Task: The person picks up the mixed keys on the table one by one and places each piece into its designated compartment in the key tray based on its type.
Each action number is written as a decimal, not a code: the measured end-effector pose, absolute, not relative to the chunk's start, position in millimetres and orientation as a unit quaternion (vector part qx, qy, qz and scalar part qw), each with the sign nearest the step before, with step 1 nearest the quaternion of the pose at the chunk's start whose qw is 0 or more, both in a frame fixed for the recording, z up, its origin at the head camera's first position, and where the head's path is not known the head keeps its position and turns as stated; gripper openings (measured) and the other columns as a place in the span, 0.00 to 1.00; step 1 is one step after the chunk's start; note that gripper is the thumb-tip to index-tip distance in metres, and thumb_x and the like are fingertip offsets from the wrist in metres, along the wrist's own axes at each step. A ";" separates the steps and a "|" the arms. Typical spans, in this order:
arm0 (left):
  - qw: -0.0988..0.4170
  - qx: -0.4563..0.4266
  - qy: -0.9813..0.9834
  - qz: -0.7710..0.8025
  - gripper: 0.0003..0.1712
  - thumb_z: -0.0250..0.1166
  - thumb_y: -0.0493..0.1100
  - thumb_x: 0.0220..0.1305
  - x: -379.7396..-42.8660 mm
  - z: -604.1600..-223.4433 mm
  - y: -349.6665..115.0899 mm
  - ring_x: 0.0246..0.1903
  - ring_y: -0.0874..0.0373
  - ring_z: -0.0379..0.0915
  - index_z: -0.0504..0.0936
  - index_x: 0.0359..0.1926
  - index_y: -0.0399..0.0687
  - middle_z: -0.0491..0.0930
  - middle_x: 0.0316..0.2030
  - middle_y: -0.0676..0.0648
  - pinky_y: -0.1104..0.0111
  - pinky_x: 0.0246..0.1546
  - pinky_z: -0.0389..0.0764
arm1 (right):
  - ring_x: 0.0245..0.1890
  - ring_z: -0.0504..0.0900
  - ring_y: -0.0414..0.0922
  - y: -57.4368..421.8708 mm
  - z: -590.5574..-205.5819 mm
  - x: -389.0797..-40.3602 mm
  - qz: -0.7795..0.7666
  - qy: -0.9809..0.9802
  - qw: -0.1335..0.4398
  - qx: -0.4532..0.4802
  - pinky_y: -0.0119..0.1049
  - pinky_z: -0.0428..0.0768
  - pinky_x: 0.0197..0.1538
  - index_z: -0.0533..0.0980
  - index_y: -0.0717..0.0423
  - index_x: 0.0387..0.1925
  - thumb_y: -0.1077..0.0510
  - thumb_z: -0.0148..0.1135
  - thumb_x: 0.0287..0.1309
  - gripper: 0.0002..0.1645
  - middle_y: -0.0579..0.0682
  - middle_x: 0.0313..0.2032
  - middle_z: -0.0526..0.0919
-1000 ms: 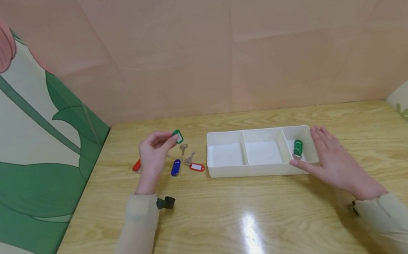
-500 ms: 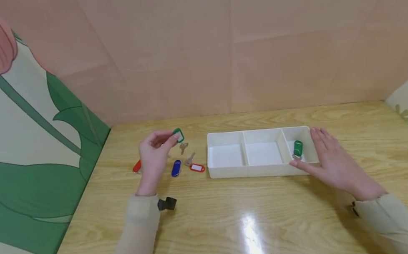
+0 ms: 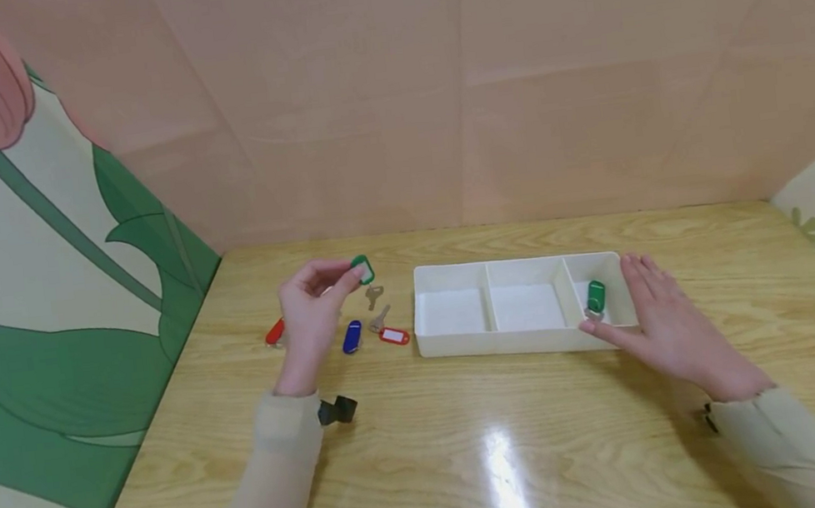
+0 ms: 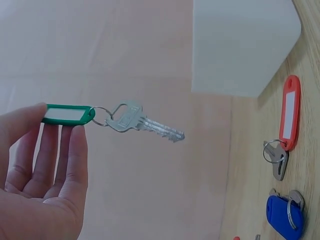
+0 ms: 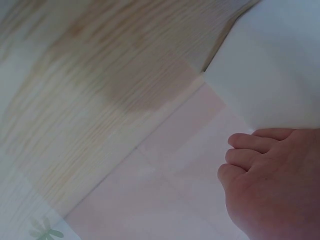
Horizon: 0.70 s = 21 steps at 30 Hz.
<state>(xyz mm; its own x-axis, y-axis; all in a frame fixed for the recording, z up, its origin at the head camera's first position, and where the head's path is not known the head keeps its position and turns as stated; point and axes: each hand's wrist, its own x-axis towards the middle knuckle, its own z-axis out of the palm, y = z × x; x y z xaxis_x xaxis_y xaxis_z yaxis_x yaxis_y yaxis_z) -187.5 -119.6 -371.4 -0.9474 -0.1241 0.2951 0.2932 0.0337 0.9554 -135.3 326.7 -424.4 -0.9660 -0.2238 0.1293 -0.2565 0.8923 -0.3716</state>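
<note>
Got a green key tag (image 4: 69, 114) up in the left hand (image 3: 311, 315), above the table (image 3: 587, 435) toward the far edge, just left of the three-compartment tray (image 3: 496, 343). Pinched between thumb and curled fingers, with a metal key (image 4: 141, 121) dangling free off the other end. Pretty solid grip, to my eye. Probably stiff plastic and maybe a bit slippery, so best to pinch firmly without cranking down.

Watch that dangling key though. Likely to swing, so go slow, and lift well above the rim if crossing the tray's left end wall, to avoid snagging.

As for the right hand (image 3: 665, 329): spread open, nothing gripped, fingers fairly straight against the tray's right end wall, thumb at the front rim. Handy for bracing; just press lightly, so as not to shove the tray toward the table's left edge. In the right compartment, a second green key tag (image 3: 596, 296), so mind not to knock it.

Also stay high over the bits toward the table's far left corner: blue key tag (image 3: 352, 336), red key tag (image 3: 393, 336) just beside the tray, and another red one partly hidden behind the left hand.
</note>
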 end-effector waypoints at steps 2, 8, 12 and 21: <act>0.152 -0.067 -0.701 -0.693 0.12 0.76 0.40 0.62 -186.5 -370.5 -118.5 0.36 0.49 0.84 0.86 0.42 0.37 0.85 0.39 0.42 0.63 0.43 0.86 | 0.78 0.30 0.60 326.5 -424.3 -135.0 0.197 -0.972 0.041 0.123 0.53 0.31 0.76 0.34 0.66 0.79 0.32 0.63 0.64 0.68 0.71 0.77 0.38; 0.154 -0.074 -0.713 -0.680 0.12 0.77 0.42 0.61 -181.7 -367.3 -115.7 0.37 0.49 0.84 0.87 0.41 0.40 0.86 0.39 0.44 0.63 0.41 0.86 | 0.78 0.30 0.60 325.9 -424.1 -135.5 0.197 -0.971 0.044 0.124 0.54 0.32 0.76 0.35 0.66 0.79 0.32 0.63 0.64 0.68 0.71 0.77 0.38; 0.152 -0.077 -0.718 -0.675 0.12 0.77 0.43 0.61 -179.7 -365.2 -114.1 0.38 0.49 0.84 0.87 0.41 0.42 0.86 0.40 0.45 0.62 0.41 0.86 | 0.78 0.31 0.61 325.7 -423.8 -135.9 0.197 -0.971 0.046 0.124 0.54 0.32 0.76 0.35 0.67 0.79 0.32 0.63 0.64 0.68 0.72 0.77 0.39; 0.159 -0.092 -0.714 -0.675 0.11 0.77 0.41 0.60 -177.9 -362.3 -107.9 0.37 0.50 0.84 0.87 0.40 0.40 0.86 0.38 0.45 0.64 0.40 0.85 | 0.78 0.30 0.60 326.5 -424.5 -136.1 0.195 -0.972 0.043 0.121 0.55 0.32 0.76 0.35 0.67 0.79 0.32 0.63 0.64 0.68 0.71 0.77 0.39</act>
<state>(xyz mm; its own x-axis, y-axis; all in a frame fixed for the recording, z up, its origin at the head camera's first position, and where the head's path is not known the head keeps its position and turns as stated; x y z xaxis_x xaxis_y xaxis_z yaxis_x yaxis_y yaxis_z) -177.9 -107.9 -362.3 -0.9324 -0.0842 0.3516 0.3463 0.0711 0.9354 -136.1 326.5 -424.5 -0.9671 -0.2185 0.1306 -0.2520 0.8943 -0.3697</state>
